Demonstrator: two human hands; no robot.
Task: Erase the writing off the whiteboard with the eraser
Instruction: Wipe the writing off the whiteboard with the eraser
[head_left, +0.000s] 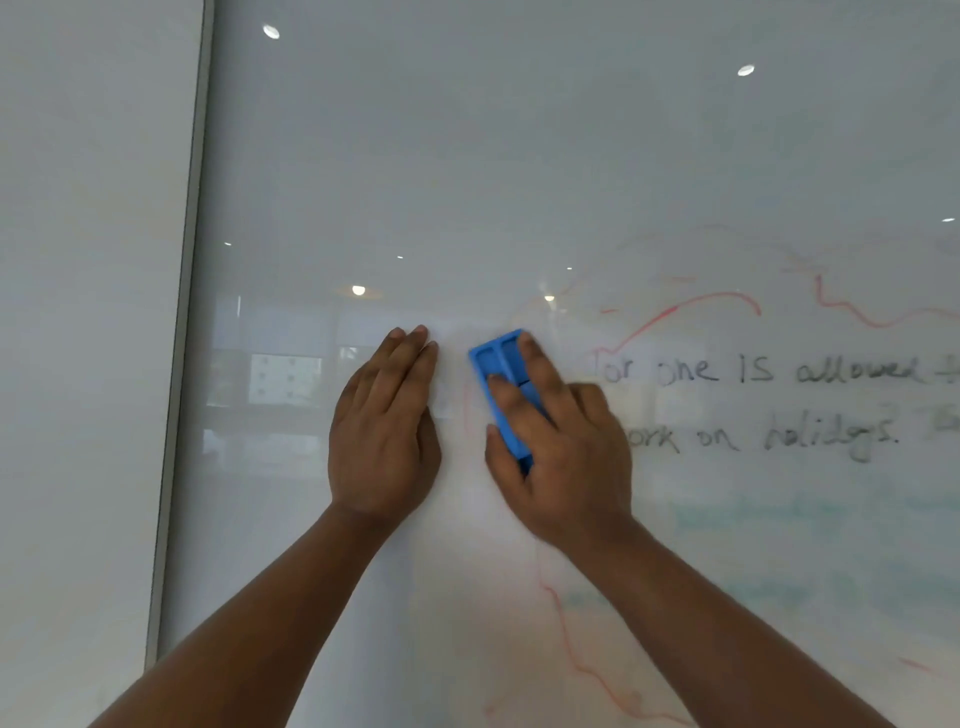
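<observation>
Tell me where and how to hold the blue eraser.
Hold the blue eraser across its ribbed back from the open room side, thumb on one long edge, fingers over the other; it lies flat against the whiteboard, as the right hand holds it.

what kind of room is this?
Likely an office or meeting room: a wall-mounted glass whiteboard with marker writing, reflections of ceiling downlights, and a blue eraser.

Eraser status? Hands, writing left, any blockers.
Right hand grips blue eraser against whiteboard. Left hand flat on board, fingers straight. Black writing and red lines remain to the right. Nothing in the way.
</observation>
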